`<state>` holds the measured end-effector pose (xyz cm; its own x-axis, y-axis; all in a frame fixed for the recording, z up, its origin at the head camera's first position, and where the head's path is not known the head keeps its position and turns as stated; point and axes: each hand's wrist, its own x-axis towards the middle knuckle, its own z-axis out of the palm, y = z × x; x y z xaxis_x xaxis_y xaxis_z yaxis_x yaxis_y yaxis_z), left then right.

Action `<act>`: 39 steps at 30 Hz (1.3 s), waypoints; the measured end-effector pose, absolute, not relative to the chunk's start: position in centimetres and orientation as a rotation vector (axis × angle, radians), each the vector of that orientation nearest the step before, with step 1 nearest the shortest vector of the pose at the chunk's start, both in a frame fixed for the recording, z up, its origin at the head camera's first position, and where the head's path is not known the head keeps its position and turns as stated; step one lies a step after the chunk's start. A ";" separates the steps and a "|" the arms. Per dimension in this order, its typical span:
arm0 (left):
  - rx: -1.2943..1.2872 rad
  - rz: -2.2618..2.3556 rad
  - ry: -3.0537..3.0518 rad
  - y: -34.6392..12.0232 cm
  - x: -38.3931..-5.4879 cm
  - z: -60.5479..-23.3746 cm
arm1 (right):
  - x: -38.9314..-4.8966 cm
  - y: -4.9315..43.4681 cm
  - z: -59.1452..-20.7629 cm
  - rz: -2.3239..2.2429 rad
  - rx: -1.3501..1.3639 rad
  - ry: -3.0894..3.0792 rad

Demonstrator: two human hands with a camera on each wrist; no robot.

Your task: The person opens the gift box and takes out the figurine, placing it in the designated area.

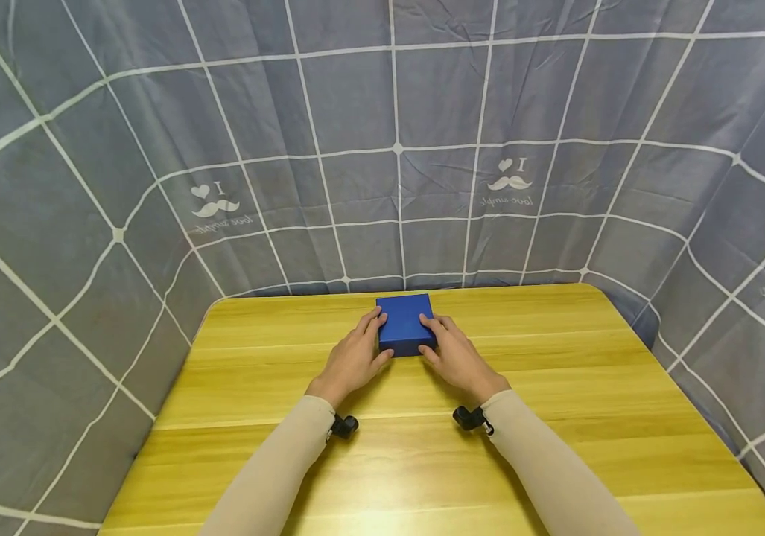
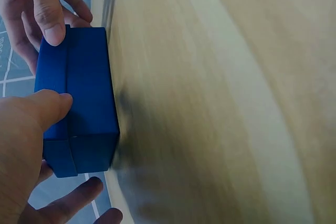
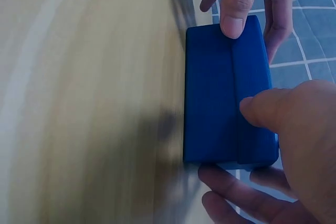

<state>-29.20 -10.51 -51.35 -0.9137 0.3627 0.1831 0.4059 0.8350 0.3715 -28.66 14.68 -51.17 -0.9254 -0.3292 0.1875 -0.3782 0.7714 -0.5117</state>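
A blue lidded box (image 1: pixel 405 320) sits near the far edge of the wooden table. My left hand (image 1: pixel 353 357) grips it from the left, with its thumb (image 2: pixel 56 102) on the front face by the lid seam and a finger at the top edge. From the right, my right hand (image 1: pixel 459 357) holds the same box, thumb (image 3: pixel 257 109) against the front at the lid seam. Some lower fingers (image 3: pixel 226 182) of each hand spread beside the box's ends. A seam between lid and base shows in both wrist views, the lid sitting on the base.
The wooden table (image 1: pixel 382 461) has its far edge just behind the box. Grey curtains (image 1: pixel 355 97) with white grid lines hang behind and on both sides. Black wrist cameras (image 1: pixel 468 418) are strapped at both sleeves.
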 end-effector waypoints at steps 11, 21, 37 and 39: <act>-0.663 -0.630 -2.886 -10.4 -28.2 -51.6 | -27.7 15.4 -51.3 0.841 0.607 -2.835; -0.719 -0.622 -2.837 -10.7 -27.7 -51.5 | -27.0 15.7 -51.1 0.843 0.624 -2.807; -0.751 -0.683 -2.825 -11.0 -26.0 -51.9 | -25.2 16.0 -51.0 0.873 0.627 -2.798; -0.749 -0.686 -2.827 -11.0 -25.8 -51.9 | -25.0 16.0 -51.1 0.873 0.626 -2.796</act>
<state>-25.80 -11.04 -51.85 -0.8666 0.4359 0.2428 0.4987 0.7722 0.3936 -25.01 16.05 -51.08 -0.9025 -0.3458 0.2568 -0.4305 0.7441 -0.5109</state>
